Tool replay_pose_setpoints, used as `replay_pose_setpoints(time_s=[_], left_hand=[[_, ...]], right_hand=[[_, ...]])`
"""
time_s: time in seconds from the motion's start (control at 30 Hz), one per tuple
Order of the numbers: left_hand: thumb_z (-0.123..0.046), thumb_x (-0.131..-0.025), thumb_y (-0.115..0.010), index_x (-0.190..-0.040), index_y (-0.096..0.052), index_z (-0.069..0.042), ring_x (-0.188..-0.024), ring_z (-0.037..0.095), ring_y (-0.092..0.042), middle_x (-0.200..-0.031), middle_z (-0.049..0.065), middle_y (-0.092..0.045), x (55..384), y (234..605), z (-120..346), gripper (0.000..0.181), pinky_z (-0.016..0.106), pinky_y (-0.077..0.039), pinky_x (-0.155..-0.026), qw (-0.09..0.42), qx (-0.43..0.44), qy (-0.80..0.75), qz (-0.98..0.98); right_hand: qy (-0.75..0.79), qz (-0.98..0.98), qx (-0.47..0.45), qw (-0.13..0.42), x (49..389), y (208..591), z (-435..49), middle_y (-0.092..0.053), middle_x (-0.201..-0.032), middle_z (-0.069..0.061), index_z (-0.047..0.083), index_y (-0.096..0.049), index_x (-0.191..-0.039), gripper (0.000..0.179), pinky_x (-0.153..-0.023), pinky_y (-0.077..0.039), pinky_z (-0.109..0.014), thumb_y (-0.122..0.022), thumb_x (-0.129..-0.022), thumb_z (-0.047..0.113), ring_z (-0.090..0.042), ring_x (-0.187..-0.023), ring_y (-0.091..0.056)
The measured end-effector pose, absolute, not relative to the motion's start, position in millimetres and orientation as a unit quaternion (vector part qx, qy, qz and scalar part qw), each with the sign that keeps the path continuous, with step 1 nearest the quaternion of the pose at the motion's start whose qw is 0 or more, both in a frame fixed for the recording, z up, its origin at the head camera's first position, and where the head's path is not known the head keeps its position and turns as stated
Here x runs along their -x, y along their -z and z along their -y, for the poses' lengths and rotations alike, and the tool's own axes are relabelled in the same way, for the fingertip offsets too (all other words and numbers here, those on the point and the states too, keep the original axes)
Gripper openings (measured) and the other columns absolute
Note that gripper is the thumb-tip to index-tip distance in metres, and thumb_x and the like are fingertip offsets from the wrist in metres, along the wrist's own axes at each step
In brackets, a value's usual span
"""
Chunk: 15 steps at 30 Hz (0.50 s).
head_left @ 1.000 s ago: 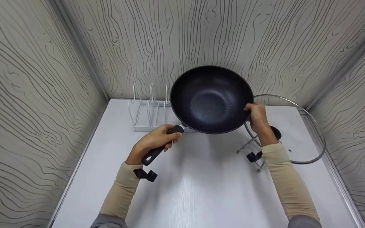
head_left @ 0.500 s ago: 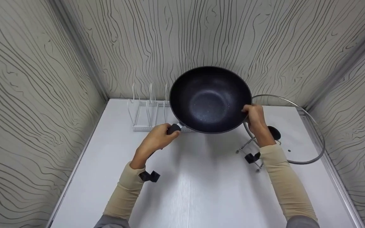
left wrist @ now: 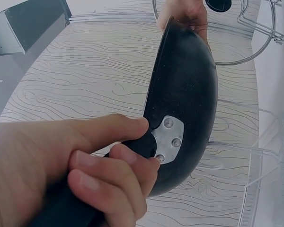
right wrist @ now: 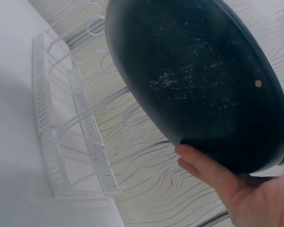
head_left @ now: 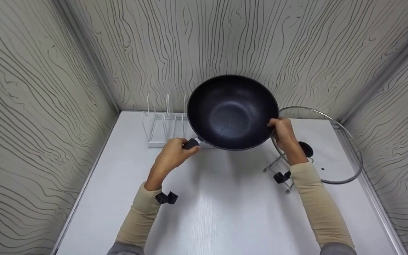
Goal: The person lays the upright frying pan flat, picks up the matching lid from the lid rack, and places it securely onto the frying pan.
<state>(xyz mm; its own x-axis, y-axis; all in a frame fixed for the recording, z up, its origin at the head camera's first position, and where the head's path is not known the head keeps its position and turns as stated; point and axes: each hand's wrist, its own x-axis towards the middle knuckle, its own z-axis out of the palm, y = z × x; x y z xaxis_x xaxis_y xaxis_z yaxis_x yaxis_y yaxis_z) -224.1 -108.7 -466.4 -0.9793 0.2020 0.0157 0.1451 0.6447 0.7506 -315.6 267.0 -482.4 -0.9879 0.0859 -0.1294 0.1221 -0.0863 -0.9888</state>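
Both hands hold a black wok up above the table, tilted so that its inside faces the head camera. My left hand grips the black handle near the metal bracket, fingers wrapped round it in the left wrist view. On the far side, my right hand pinches the wok's rim, thumb inside the bowl. The right wrist view shows its fingers against the wok's scuffed underside. Behind the wok stands a white wire rack, partly hidden by it.
On the right a large glass lid with a black knob leans on a wire stand, partly behind the right forearm. Patterned walls close in the white table at the back and sides.
The wok has drifted slightly left with both hands. My left hand has rolled over the handle, so the handle's tail end, visible a second ago, is now hidden beneath it.
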Motion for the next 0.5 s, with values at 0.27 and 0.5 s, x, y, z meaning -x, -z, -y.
replay_pose_setpoints(time_s=[0.27, 0.5], left_hand=[[-0.032, -0.101, -0.075, -0.094, -0.071, -0.002, -0.059, 0.011, -0.053, -0.071, -0.001, -0.057, 220, 461, 114, 0.031, 0.023, -0.041, -0.053, 0.053, -0.103, -0.427, -0.897], [-0.029, -0.101, -0.074, -0.097, -0.071, -0.002, -0.055, 0.009, -0.054, -0.069, -0.001, -0.06, 218, 459, 122, 0.028, 0.02, -0.042, -0.048, 0.07, -0.105, -0.456, -0.881]], right_hand=[[0.725, -0.683, -0.066, 0.059, 315, 476, -271, -0.065, -0.068, 0.004, 0.002, -0.048, -0.101, 0.009, -0.056, -0.053, -0.018, -0.048, -0.093, -0.002, -0.005, -0.057, -0.063], [0.699, -0.708, -0.047, 0.091, 314, 470, -271, -0.063, -0.078, 0.002, 0.003, -0.046, -0.107, 0.015, -0.062, -0.054, -0.019, -0.047, -0.093, -0.002, -0.006, -0.066, -0.065]])
